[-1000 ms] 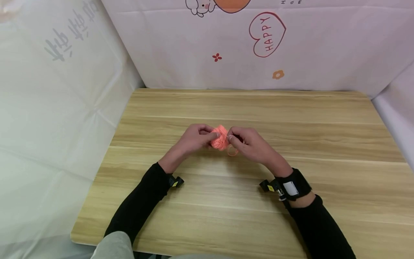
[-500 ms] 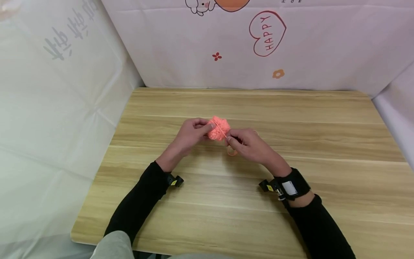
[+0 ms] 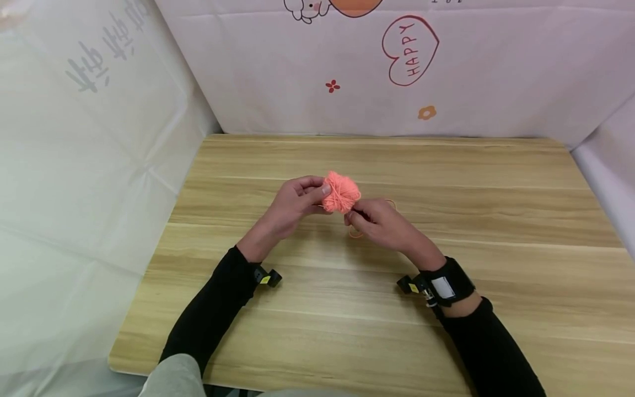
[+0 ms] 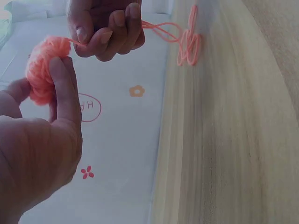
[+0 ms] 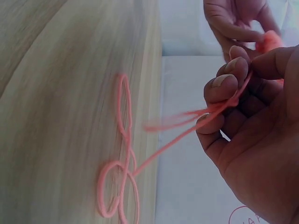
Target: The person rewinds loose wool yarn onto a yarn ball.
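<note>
A small coral-pink ball of yarn [image 3: 342, 193] is held above the table by my left hand [image 3: 292, 207], thumb on its near face and fingers behind. To its right, my right hand [image 3: 384, 223] pinches the yarn strand [image 5: 247, 80] between thumb and index finger, close to the ball. In the left wrist view a short stretch of strand runs from the ball [image 4: 44, 70] to those fingertips. The strand passes through the curled right fingers, and its loose loops [image 5: 124, 168] lie on the wood below.
The wooden tabletop [image 3: 317, 320] spreads under both arms. A white cloth wall [image 3: 268, 77] with printed drawings rises at its far edge, and another white sheet [image 3: 89, 209] hangs along the left. Small cameras [image 3: 270, 277] are strapped to both wrists.
My left hand has moved up and away with the yarn ball, which has turned to show more of its face. The right hand has stayed nearly in place, holding the strand.
</note>
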Motion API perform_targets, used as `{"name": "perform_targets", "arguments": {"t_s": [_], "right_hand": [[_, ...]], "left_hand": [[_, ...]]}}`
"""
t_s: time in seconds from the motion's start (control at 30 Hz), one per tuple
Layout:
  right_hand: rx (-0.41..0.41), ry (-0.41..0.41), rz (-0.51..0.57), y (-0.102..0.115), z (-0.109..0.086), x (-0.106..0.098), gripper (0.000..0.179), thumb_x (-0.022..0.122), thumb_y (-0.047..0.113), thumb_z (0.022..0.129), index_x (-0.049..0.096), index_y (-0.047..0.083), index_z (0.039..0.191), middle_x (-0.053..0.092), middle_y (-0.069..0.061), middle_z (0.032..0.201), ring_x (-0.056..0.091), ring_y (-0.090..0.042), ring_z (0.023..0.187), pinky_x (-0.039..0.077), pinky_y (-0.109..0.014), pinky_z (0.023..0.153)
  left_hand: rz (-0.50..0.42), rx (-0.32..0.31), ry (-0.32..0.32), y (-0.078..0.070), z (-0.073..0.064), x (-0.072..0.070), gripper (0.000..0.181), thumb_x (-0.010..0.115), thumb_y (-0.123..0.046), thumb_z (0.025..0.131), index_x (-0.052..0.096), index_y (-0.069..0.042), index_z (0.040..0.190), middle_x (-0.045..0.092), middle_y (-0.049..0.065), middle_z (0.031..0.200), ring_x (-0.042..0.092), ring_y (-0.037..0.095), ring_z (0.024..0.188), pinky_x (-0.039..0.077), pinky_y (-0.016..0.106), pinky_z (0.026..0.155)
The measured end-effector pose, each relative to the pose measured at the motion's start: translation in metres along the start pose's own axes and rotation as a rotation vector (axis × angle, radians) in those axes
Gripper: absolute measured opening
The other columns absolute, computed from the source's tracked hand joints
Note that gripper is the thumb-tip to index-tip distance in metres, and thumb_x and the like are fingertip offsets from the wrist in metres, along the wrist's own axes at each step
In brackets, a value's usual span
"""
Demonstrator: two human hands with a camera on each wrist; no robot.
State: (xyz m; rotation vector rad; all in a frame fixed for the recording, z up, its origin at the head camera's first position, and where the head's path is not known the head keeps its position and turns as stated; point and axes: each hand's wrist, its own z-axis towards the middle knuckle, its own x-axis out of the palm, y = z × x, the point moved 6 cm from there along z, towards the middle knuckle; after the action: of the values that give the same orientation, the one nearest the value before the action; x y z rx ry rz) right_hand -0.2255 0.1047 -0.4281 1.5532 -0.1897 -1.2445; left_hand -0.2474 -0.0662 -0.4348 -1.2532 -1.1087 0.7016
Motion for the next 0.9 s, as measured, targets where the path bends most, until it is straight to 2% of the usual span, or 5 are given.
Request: {"name": "perform_targets", "arguments": {"t_s": [0.13,0.27,0.43,0.63,0.9], "right_hand": [[-0.010,0.000,-0.002,0.004,0.000,-0.003,0.020,0.047,0.010,0.101,0.065,0.013,0.093,0.061,0.001,0.074,0.043,-0.011,0.050,0.038,-0.027,0.047],[-0.005,-0.006,-0.022,-0.003,0.001,-0.002,0.014,0.051,0.005,0.094,0.064,0.010,0.091,0.056,-0.004,0.069,0.045,-0.013,0.055,0.038,-0.028,0.049],[0.006,0.000,0.002,-0.005,0.000,-0.002,0.015,0.061,0.011,0.094,0.066,0.009,0.108,0.066,-0.001,0.087,0.055,-0.014,0.070,0.047,-0.031,0.061],[-0.008,0.003,0.000,-0.005,-0.001,-0.006,0.014,0.057,0.023,0.100,0.062,0.014,0.091,0.055,0.001,0.073,0.048,-0.014,0.062,0.040,-0.028,0.054],[0.015,-0.016,-0.024,-0.007,-0.002,-0.009,0.020,0.049,0.023,0.102,0.061,0.017,0.087,0.049,-0.001,0.063,0.045,-0.013,0.052,0.039,-0.027,0.047]], "left_hand": [[0.014,0.028,0.134,-0.003,-0.004,0.011,0.039,0.065,-0.018,0.095,0.056,0.005,0.125,0.062,0.021,0.112,0.064,0.027,0.093,0.054,0.046,0.082],[0.016,0.029,0.196,-0.002,-0.006,0.018,0.036,0.063,-0.015,0.095,0.056,0.006,0.125,0.063,0.020,0.111,0.064,0.027,0.094,0.054,0.045,0.081],[0.057,-0.003,0.281,0.003,-0.009,0.023,0.032,0.061,-0.013,0.096,0.056,0.005,0.122,0.065,0.019,0.107,0.064,0.026,0.093,0.054,0.046,0.080],[0.139,-0.064,0.434,0.011,-0.014,0.033,0.030,0.064,-0.012,0.094,0.059,0.005,0.119,0.064,0.021,0.105,0.063,0.028,0.093,0.055,0.041,0.077],[0.235,-0.150,0.510,0.022,-0.018,0.037,0.027,0.069,-0.013,0.090,0.062,0.004,0.110,0.064,0.016,0.095,0.062,0.024,0.084,0.054,0.047,0.074]]}}
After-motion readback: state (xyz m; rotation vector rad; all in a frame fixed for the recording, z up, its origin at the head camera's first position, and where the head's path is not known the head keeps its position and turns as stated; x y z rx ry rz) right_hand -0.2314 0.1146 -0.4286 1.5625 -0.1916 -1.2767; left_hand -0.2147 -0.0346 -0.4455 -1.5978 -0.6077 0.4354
